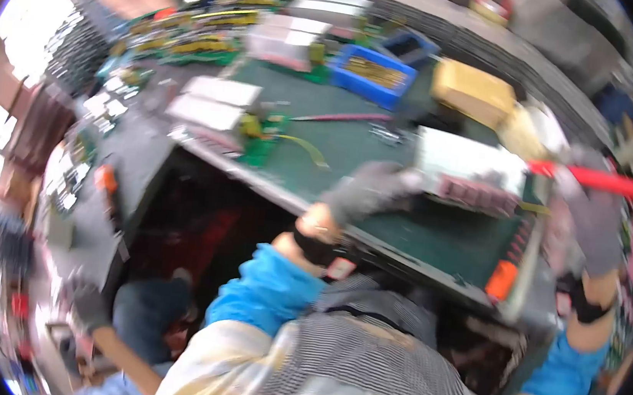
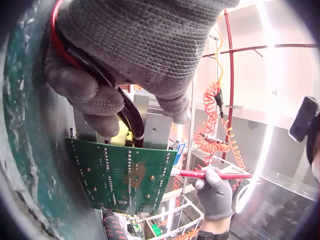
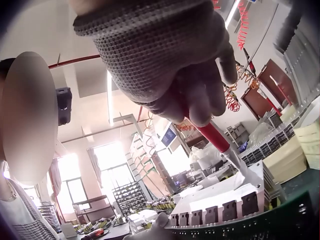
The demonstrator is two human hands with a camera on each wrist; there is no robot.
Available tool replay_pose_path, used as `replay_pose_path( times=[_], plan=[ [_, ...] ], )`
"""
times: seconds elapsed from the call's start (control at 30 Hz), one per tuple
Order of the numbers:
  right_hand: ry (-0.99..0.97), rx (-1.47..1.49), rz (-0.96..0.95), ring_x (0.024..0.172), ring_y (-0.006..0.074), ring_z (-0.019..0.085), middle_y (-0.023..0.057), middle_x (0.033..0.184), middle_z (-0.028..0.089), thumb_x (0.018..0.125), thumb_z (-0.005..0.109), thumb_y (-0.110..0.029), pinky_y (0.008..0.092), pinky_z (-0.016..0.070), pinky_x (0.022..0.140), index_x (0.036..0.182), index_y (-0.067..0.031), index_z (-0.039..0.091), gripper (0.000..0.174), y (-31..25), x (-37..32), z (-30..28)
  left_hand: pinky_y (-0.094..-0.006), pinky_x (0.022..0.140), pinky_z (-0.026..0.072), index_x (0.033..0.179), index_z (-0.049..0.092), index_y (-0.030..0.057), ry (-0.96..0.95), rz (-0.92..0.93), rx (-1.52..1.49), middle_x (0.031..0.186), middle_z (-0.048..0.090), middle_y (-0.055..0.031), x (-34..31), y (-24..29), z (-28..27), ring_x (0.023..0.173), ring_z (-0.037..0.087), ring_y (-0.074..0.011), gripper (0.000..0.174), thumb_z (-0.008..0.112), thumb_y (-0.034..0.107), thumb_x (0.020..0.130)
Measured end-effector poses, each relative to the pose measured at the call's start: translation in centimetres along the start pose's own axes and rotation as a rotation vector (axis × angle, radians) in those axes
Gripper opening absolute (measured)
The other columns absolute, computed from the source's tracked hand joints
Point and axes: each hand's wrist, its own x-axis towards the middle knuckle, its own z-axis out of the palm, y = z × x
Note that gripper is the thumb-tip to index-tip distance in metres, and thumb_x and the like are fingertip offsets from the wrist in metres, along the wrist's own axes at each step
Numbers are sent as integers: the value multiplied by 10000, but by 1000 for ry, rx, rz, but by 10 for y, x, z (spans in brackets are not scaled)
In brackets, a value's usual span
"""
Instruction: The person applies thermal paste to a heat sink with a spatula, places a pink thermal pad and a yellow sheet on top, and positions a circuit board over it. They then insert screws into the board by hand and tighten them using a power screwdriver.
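In the head view, my gloved left hand holds the near left end of a circuit board with pale metal heat sinks. The left wrist view shows its fingers curled by black cables over the green board, whose soldered underside faces that camera. My gloved right hand grips a red-handled brush. The brush's pale flat tip lies at the top of the heat sink in the right wrist view. A row of black components lines the heat sink's side.
Another heat-sink board stands left on the green mat. Behind are a blue bin of small brass-coloured parts and a yellow block. An orange-handled tool lies at the near right edge. Another person's gloved hand is at lower left.
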Motion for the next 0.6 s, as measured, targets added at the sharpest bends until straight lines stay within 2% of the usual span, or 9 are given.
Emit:
replay_pose_path(
  times=[0.03,0.07,0.1,0.13,0.2,0.4,0.43,0.57,0.6],
  plan=[
    [61,-615,-719,1080,278,622,153,1179,617,928,644,-98,376,492,958,1180,-17,611,267,1,4,-14,-266,603,430,1010,676,-28,14,3,-19,785,625,-38,-3,7,5,685,527,-92,656,684,613,874],
    [120,-586,-757,1045,259,635,138,1130,631,916,650,-85,359,505,920,1136,-8,625,234,-2,3,-12,-241,582,405,997,681,-10,-57,36,36,777,625,-21,4,-1,-3,659,504,-67,648,667,628,885],
    [60,47,-19,1006,222,644,107,1086,653,905,682,-107,341,512,877,1112,-8,636,234,-15,-4,-5,-230,555,382,983,682,4,-21,75,76,767,625,-11,2,6,3,630,488,-69,636,642,634,902],
    [12,74,118,971,172,633,74,1065,662,903,703,-141,321,509,845,1096,-8,639,243,-23,1,-9,-221,546,382,977,681,9,-50,87,116,764,626,-15,7,3,-5,616,483,-75,662,614,663,909],
    [112,176,36,681,143,637,45,768,659,893,707,-147,297,529,681,994,-27,662,163,-27,-1,-5,-224,542,390,999,681,3,-43,74,105,763,620,-18,5,1,-5,614,479,-72,697,593,689,913],
    [176,37,-217,770,106,649,59,843,679,890,703,-130,285,530,703,1005,-29,662,158,-6,-4,-2,-221,547,396,1064,681,3,-37,67,121,783,615,-22,6,0,-5,614,465,-68,728,585,708,910],
    [158,154,-40,787,100,639,45,894,693,889,705,-122,276,526,710,1011,-37,667,153,-10,-8,-4,-218,552,394,1069,678,0,-34,71,112,785,613,-22,6,0,-5,619,465,-67,736,590,711,904],
    [214,409,121,791,99,629,26,899,694,915,686,-119,250,512,734,1069,-31,685,178,-21,-13,-30,-212,570,382,1092,667,-14,-78,87,134,794,601,-18,1,3,-4,639,452,-56,775,605,729,879],
    [286,425,70,801,96,631,30,893,694,924,677,-122,248,512,741,1085,-25,684,188,-20,-13,-39,-212,574,378,1098,664,-17,-103,90,150,797,597,-16,0,6,-6,644,445,-52,787,608,735,872]
  ],
)
